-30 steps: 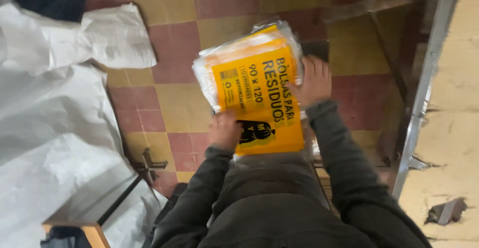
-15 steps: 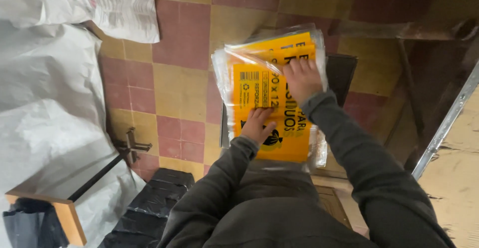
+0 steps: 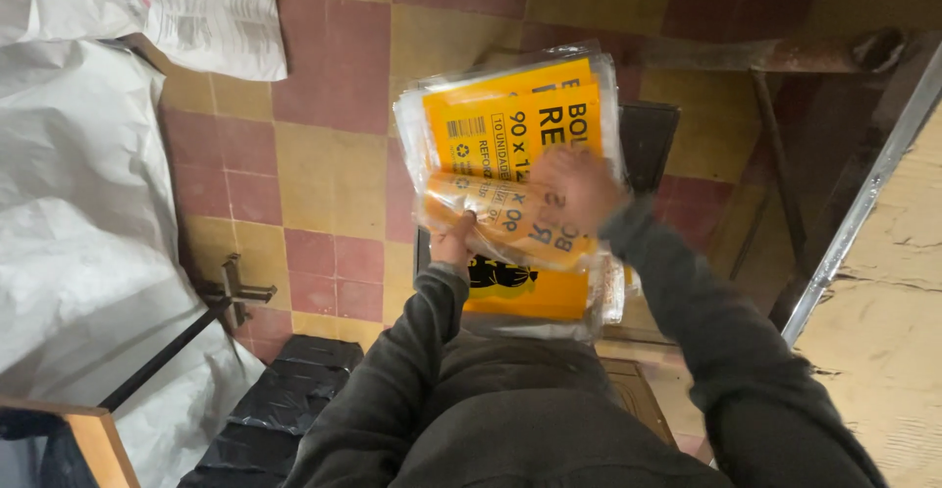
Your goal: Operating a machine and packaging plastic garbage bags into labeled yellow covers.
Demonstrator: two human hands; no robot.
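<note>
Red and yellow floor tiles [image 3: 334, 164] fill the background, with white sacks [image 3: 78, 213] piled at the left and black bags [image 3: 285, 410] lower down. Yellow plastic packets [image 3: 510, 154] are held above the floor, in front of the chest. The left hand [image 3: 453, 238] grips their lower edge with closed fingers, while the right hand [image 3: 581, 189], blurred, is pressed on a folded top packet, fingers curled around it.

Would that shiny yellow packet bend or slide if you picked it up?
Probably floppy: the top clear-wrapped yellow plastic packet curls over where the right hand folds it. Likely slippery, since its film wrap looks glossy. Seemingly light, since the left hand holds the stack from below with just its fingers.
</note>
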